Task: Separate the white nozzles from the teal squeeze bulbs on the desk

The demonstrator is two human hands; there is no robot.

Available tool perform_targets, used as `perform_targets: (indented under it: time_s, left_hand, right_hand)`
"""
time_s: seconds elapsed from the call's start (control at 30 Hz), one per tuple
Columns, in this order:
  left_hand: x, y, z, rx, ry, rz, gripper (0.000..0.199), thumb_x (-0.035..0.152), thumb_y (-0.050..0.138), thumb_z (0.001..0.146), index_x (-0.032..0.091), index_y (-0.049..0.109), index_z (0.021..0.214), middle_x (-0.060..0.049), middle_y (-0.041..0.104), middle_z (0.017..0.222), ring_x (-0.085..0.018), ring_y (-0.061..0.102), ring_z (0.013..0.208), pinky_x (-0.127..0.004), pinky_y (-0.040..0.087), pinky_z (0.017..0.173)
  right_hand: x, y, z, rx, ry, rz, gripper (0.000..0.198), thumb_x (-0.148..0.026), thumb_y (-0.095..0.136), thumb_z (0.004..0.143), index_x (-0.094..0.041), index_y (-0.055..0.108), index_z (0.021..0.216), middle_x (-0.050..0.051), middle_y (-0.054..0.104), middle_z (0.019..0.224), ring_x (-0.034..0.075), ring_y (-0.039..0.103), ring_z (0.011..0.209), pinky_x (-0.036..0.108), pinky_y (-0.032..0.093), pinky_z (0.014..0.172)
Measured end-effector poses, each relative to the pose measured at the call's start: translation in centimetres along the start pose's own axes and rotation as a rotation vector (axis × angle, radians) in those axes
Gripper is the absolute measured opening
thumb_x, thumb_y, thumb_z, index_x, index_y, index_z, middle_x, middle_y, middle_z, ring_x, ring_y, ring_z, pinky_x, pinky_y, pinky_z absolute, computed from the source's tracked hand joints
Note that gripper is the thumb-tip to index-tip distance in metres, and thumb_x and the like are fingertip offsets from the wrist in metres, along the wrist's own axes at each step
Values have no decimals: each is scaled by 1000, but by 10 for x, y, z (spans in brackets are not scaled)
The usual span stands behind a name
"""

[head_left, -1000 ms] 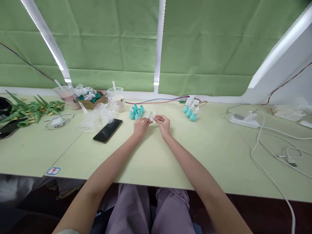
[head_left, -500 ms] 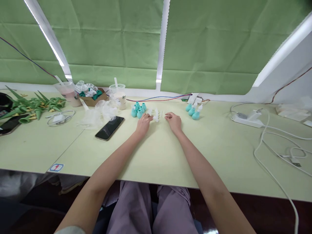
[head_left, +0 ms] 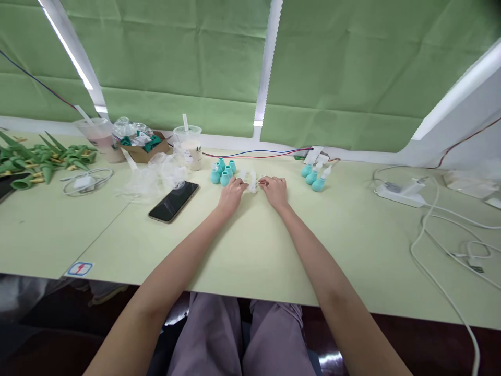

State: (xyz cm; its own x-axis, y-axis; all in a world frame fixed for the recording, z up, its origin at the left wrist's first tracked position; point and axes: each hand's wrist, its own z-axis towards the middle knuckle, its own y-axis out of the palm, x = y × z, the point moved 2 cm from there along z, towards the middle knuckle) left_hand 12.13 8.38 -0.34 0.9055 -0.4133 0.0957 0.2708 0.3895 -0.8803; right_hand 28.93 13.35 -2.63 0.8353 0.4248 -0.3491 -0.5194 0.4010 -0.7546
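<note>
My left hand (head_left: pixel 231 195) is closed in a pinch beside small white nozzle-like pieces (head_left: pixel 253 183); what lies between its fingertips is too small to make out. On the other side of those pieces, my right hand (head_left: pixel 275 191) has thumb and fingertips together at a row of tiny pale parts, and any part in them is hidden. Just behind the left hand stand several teal rubber bulbs (head_left: pixel 224 178) with open necks. To the right, three teal bulbs with white nozzles (head_left: pixel 318 184) lean in a line.
A black phone (head_left: pixel 174 202), crumpled clear plastic bag (head_left: pixel 156 177), drink cups (head_left: pixel 192 151) and a cardboard box (head_left: pixel 144 152) lie left. Green plastic pieces (head_left: pixel 47 156) are farther left. A power strip (head_left: pixel 399 195) with white cables is at right.
My right hand has moved slightly left, and its fingertips have come down to the tiny parts. My left hand stays almost in place. The view has shifted a little.
</note>
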Motion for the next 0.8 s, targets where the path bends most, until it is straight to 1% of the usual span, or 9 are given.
perform_targets:
  time_s: [0.17,0.3,0.4,0.5,0.57,0.63,0.73,0.8]
  left_hand:
    - [-2,5,2,41,-2,-35,23,20,45,90,20,66,98,-7,62,92,-22,50,98,-30,40,65]
    - [-1,5,3,48,-3,-27,21,26,47,89,19,67,91,-8,62,89,-23,51,98,-31,40,65]
    - [-1,4,3,63,-3,-18,21,26,47,89,17,66,89,-8,62,89,-23,51,96,-31,39,67]
    - [-2,4,3,86,-6,-28,21,26,46,89,17,65,88,-9,62,89,-23,52,96,-32,39,69]
    - [-1,3,3,104,-12,-31,21,25,46,90,16,65,89,-10,62,89,-23,52,96,-32,39,69]
    - [-1,2,3,122,-19,-25,22,27,45,90,16,64,88,-10,62,89,-23,52,95,-32,39,69]
    - [1,-2,2,142,-45,-14,25,30,43,91,16,63,86,-9,63,87,-23,53,93,-31,39,68]
    - [2,-4,2,143,-56,-28,26,31,42,91,17,63,84,-9,63,86,-22,53,92,-30,39,68]
  right_hand:
    - [-2,-1,1,-48,-18,-31,16,-21,51,86,-25,66,89,1,71,84,20,59,84,36,25,80]
    - [-4,-1,0,-47,-27,-60,17,-21,51,85,-26,66,92,2,71,87,21,58,85,37,25,81]
    - [-7,-6,-3,-1,-42,-7,21,-24,47,88,-25,65,99,3,70,95,21,58,89,37,26,84]
    - [-13,-18,-8,103,-16,76,30,-27,36,92,-24,60,109,4,67,108,19,57,96,35,27,88]
    - [-20,-26,-13,146,-8,110,33,-29,33,93,-23,58,113,4,65,112,18,57,97,33,29,89]
    - [-28,-30,-19,128,-57,124,32,-32,37,92,-22,57,115,5,64,113,18,57,99,31,30,89]
    - [-42,-28,-28,35,-189,133,30,-34,47,88,-24,59,114,4,64,113,19,55,103,31,31,89]
    - [-46,-25,-33,-5,-198,144,28,-34,49,88,-26,60,112,3,66,109,18,57,100,31,31,89]
